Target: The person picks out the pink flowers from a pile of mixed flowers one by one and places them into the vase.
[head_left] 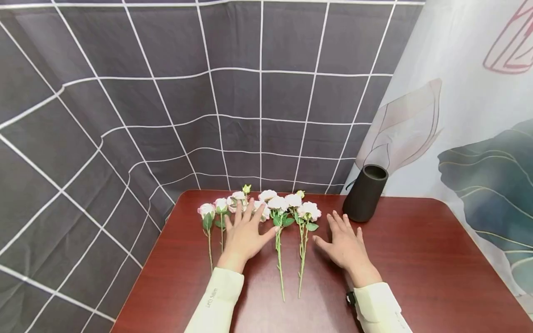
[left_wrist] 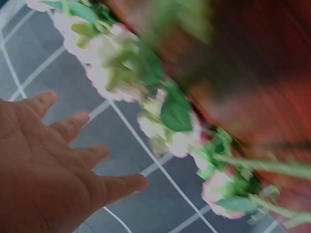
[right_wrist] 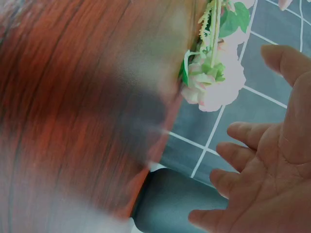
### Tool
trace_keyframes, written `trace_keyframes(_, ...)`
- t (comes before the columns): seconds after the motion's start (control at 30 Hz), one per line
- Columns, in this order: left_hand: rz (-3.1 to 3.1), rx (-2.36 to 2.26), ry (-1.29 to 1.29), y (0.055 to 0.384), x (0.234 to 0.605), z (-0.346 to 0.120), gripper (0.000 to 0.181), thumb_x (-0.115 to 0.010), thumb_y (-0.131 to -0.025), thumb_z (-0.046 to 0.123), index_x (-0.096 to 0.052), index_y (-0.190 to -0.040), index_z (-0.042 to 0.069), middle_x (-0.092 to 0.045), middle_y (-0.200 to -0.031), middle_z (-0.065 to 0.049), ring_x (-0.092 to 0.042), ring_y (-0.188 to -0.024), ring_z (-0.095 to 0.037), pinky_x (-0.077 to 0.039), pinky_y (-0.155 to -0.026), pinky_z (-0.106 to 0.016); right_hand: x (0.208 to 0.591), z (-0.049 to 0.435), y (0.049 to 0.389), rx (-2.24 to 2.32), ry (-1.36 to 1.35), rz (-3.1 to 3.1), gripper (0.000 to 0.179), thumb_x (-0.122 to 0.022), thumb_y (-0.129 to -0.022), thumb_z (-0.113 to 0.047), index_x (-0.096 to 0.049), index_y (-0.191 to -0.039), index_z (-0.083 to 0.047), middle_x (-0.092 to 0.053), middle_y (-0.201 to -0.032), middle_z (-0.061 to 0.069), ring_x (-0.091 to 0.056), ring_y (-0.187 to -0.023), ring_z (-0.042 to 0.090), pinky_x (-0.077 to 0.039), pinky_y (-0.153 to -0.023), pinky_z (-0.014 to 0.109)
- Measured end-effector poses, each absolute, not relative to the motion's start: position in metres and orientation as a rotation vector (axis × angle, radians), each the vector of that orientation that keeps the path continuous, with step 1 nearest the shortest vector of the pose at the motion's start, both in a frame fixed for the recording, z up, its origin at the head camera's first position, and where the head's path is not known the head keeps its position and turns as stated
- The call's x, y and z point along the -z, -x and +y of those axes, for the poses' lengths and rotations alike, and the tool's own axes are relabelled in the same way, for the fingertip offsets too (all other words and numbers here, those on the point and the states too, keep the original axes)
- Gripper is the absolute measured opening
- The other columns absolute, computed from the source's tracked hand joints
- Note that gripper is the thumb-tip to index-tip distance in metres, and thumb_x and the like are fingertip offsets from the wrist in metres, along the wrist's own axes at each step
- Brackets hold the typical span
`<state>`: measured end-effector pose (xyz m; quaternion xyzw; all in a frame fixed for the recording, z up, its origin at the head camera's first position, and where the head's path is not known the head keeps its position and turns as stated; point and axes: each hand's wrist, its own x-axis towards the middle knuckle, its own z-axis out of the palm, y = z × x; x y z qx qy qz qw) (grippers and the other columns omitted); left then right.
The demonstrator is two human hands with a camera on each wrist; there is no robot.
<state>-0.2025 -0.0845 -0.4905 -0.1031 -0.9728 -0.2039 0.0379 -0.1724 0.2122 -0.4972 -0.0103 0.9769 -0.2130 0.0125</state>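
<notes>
Several pale pink and white artificial flowers [head_left: 278, 203] with green stems lie in a row on the table, blossoms toward the back. My left hand [head_left: 244, 237], fingers straight and spread, is over the middle of the row and hides part of some stems; in the left wrist view its palm [left_wrist: 43, 165] shows nothing held. To the right of the rightmost flower [head_left: 309, 211], my right hand [head_left: 344, 244] is spread with straight fingers and holds nothing. Just beyond its fingertips stands a dark vase [head_left: 366, 194], upright, also partly visible in the right wrist view.
The reddish-brown wooden table [head_left: 420, 259] has rounded back corners. Behind it hangs a dark grey cloth [head_left: 233, 97] with a white grid. A light curtain with leaf prints [head_left: 416, 125] hangs at the right, close behind the vase.
</notes>
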Motion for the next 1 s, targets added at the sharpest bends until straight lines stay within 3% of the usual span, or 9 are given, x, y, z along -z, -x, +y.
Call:
trace_keyframes(0.1, -2.967, 0.608, 0.428, 0.203, 0.483, -0.069, 0.073, -0.069, -0.106, 0.062, -0.060, -0.165, 0.020, -0.049, -0.180, -0.009, -0.028, -0.176, -0.043, -0.022, -0.136, -0.081, 0.495, 0.216, 0.170, 0.664, 0.001, 3.065, 0.087, -0.072, -0.105, -0.050, -0.044, -0.171, -0.001, -0.036, -0.183, 0.027, -0.024, -0.173, 0.055, -0.019, -0.131, 0.089)
trace_keyframes(0.23, -2.902, 0.585, 0.572, 0.218, 0.492, -0.046, 0.055, -0.075, -0.106, 0.044, -0.073, -0.150, 0.012, -0.071, -0.160, -0.008, -0.055, -0.161, -0.036, -0.042, -0.135, -0.058, 0.493, 0.218, 0.166, 0.652, -0.025, 3.064, 0.082, -0.072, -0.104, -0.044, -0.047, -0.169, 0.000, -0.038, -0.181, 0.028, -0.026, -0.172, 0.056, -0.021, -0.132, 0.088)
trace_keyframes(0.37, -2.864, 0.571, 0.509, 0.228, 0.501, -0.017, 0.033, -0.077, -0.102, 0.039, -0.084, -0.124, 0.015, -0.087, -0.122, -0.009, -0.081, -0.119, -0.034, -0.066, -0.096, -0.052, 0.491, 0.220, 0.160, 0.641, -0.030, 3.048, 0.083, -0.074, -0.104, -0.045, -0.047, -0.169, 0.000, -0.038, -0.182, 0.028, -0.026, -0.172, 0.055, -0.021, -0.132, 0.088)
trace_keyframes(0.43, -2.884, 0.592, 0.424, 0.233, 0.508, -0.003, 0.016, -0.077, -0.098, 0.036, -0.085, -0.097, 0.022, -0.086, -0.096, -0.005, -0.082, -0.090, -0.031, -0.062, -0.067, -0.050, 0.490, 0.222, 0.157, 0.636, -0.034, 3.042, 0.084, -0.074, -0.105, -0.045, -0.046, -0.170, -0.001, -0.037, -0.182, 0.028, -0.026, -0.173, 0.055, -0.021, -0.132, 0.088)
trace_keyframes(0.47, -2.887, 0.596, 0.402, 0.242, 0.523, 0.003, 0.018, -0.078, -0.096, 0.037, -0.080, -0.083, 0.025, -0.082, -0.083, -0.002, -0.079, -0.078, -0.028, -0.056, -0.059, -0.048, 0.490, 0.222, 0.156, 0.634, -0.036, 3.041, 0.084, -0.074, -0.104, -0.045, -0.046, -0.170, -0.001, -0.037, -0.182, 0.028, -0.026, -0.173, 0.055, -0.021, -0.131, 0.088)
trace_keyframes(0.57, -2.936, 0.642, 0.368, 0.269, 0.565, 0.018, 0.040, -0.079, -0.093, 0.040, -0.063, -0.058, 0.029, -0.072, -0.066, 0.004, -0.070, -0.063, -0.020, -0.048, -0.051, -0.041, 0.488, 0.223, 0.152, 0.644, -0.038, 3.049, 0.083, -0.075, -0.104, -0.044, -0.048, -0.169, 0.000, -0.038, -0.181, 0.028, -0.026, -0.172, 0.055, -0.021, -0.131, 0.088)
trace_keyframes(0.67, -3.006, 0.640, 0.324, 0.277, 0.578, 0.032, 0.041, -0.081, -0.094, 0.040, -0.064, -0.059, 0.026, -0.077, -0.073, 0.000, -0.076, -0.071, -0.022, -0.057, -0.058, -0.039, 0.489, 0.223, 0.149, 0.665, -0.034, 3.054, 0.080, -0.075, -0.104, -0.042, -0.049, -0.168, 0.000, -0.040, -0.180, 0.029, -0.027, -0.172, 0.056, -0.021, -0.132, 0.088)
trace_keyframes(0.83, -3.081, 0.557, 0.223, 0.281, 0.580, 0.051, 0.018, -0.080, -0.094, 0.028, -0.083, -0.086, 0.013, -0.086, -0.098, -0.013, -0.084, -0.092, -0.032, -0.068, -0.071, -0.046, 0.494, 0.223, 0.143, 0.680, -0.024, 3.056, 0.077, -0.075, -0.103, -0.038, -0.052, -0.166, -0.001, -0.042, -0.179, 0.030, -0.030, -0.171, 0.056, -0.023, -0.132, 0.087)
trace_keyframes(1.0, -3.101, 0.534, 0.210, 0.277, 0.571, 0.062, 0.010, -0.083, -0.092, 0.018, -0.087, -0.094, 0.009, -0.086, -0.098, -0.014, -0.084, -0.093, -0.032, -0.069, -0.076, -0.046, 0.497, 0.223, 0.142, 0.708, 0.005, 3.066, 0.075, -0.076, -0.102, -0.035, -0.054, -0.163, 0.002, -0.045, -0.176, 0.033, -0.034, -0.169, 0.058, -0.027, -0.133, 0.083)
